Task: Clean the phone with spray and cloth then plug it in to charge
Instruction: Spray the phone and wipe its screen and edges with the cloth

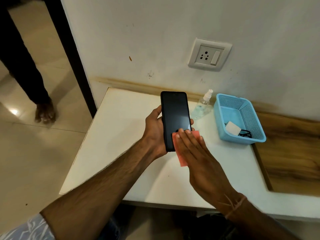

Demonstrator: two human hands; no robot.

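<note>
We see the phone [175, 116] held above the white worktop [121, 135], screen up and dark, its top end pointing at the wall. The left hand [154, 134] grips it from beneath: the thumb lies along the left edge and fingertips curl over the right edge. The right hand [195, 149] lies flat with its fingers straight and together, pressing a pink cloth [182, 160] onto the lower part of the screen. The cloth sticks out past the phone's bottom right corner and shows again beyond the fingers on the right.

Just right of the phone's upper half stands a clear spray bottle [202, 108], upright against the wall, with only a narrow gap between them in our view. Beside it sits a blue basket [223, 122] with a white charger [232, 128] and a black cable [245, 133] inside. Above the bottle a wall socket [209, 54] is set in the plaster (its switch is on the right).

A wide stretch of white surface runs from the left hand to the worktop's left edge, which slants toward the tiled floor. A wooden panel [290, 153] borders the worktop on the right. Someone's bare foot [45, 113] stands on the floor, well apart.
</note>
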